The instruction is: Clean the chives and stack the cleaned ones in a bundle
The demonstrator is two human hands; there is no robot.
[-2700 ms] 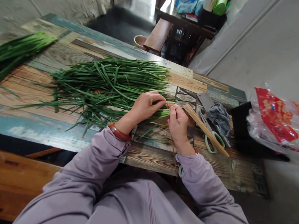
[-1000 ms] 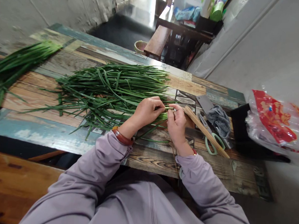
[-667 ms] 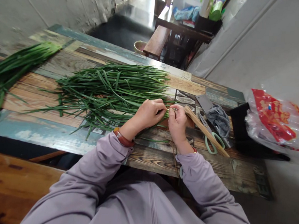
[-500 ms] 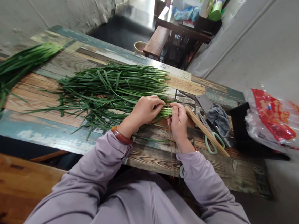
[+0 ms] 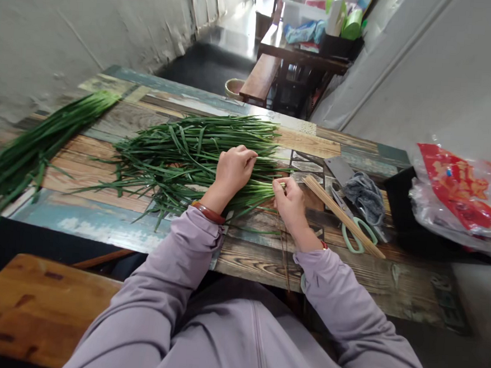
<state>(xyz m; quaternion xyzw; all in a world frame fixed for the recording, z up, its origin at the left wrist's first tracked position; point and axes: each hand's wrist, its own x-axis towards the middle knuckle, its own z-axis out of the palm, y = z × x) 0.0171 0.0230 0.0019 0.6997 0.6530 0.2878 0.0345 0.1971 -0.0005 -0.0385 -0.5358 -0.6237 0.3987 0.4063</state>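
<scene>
While long green chive leaves (image 5: 181, 146) lie piled on the wooden surface (image 5: 99, 224), strands (image 5: 268, 159) are pinched by the left hand (image 5: 233, 169), a pale-ended bundle (image 5: 257, 191) by the right hand (image 5: 288, 203).

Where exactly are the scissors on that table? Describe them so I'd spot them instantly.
On the patchwork wooden table, look just right of the right hand, which pinches chive stalks. Partly under the bundle of bamboo skewers, nearer than the grey cloth, lie the scissors: the only thing there with pale green loop handles.
</scene>
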